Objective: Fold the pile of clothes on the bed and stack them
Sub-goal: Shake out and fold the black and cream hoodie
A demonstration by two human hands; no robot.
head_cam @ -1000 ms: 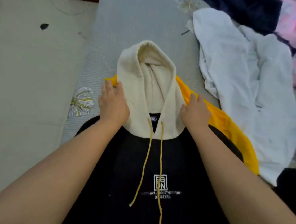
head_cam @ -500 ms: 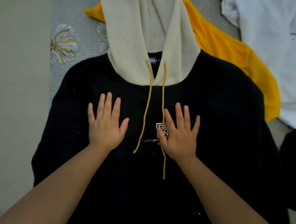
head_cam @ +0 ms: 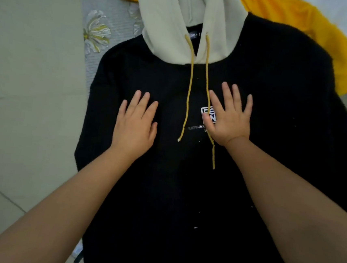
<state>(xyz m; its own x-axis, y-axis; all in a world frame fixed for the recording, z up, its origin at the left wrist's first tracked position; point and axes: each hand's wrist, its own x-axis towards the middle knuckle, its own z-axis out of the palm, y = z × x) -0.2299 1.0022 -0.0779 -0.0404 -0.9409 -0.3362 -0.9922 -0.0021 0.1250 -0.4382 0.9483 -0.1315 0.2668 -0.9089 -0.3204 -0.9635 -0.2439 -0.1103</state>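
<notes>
Bed [head_cam: 102,65] carrying hoodie [head_cam: 183,196] spread flat; L hand [head_cam: 136,125] & R hand [head_cam: 228,119] pressing it, fingers straight; not yet folded; yellow garment [head_cam: 305,27] waiting.

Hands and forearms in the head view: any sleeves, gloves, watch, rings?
None visible. The left hand and right hand are bare, with no gloves, rings or wristbands in sight. Both forearms are uncovered right down to the bottom edge of the frame, so no sleeve shows. No marks or cables on them.

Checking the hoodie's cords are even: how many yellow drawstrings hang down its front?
2: left yellow drawstring lies free between the hands; right yellow drawstring runs longer, partly under the right hand.
</notes>
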